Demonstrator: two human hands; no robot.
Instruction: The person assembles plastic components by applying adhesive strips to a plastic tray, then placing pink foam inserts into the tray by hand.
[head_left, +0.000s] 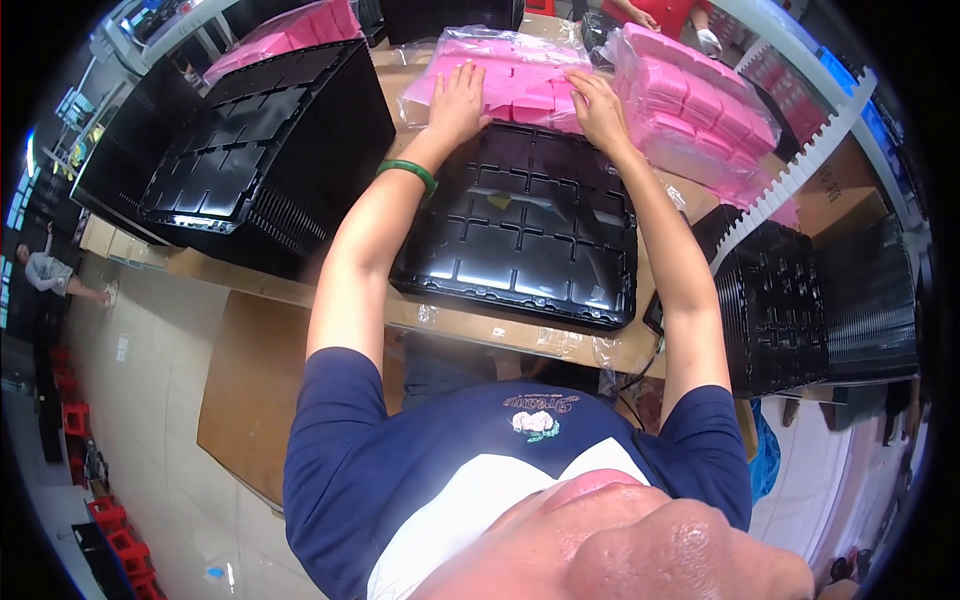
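Resting spread left hand (pixel 458 106) and, with unclear grip, bent right hand (pixel 600 108) on pink pieces (pixel 528 84); reaching around black trays (pixel 515 262), near wrapped bundle (pixel 690 100).

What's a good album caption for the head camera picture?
Left hand and right hand on pink pieces, beyond glossy black trays.

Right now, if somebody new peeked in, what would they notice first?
Probably the bright pink bundle near the top middle, with the left hand spread flat on it and the right hand at its right side. Next, maybe the shiny black tray in the middle, and the taller stack of black trays to its left. A green bangle also stands out, just behind the left hand.
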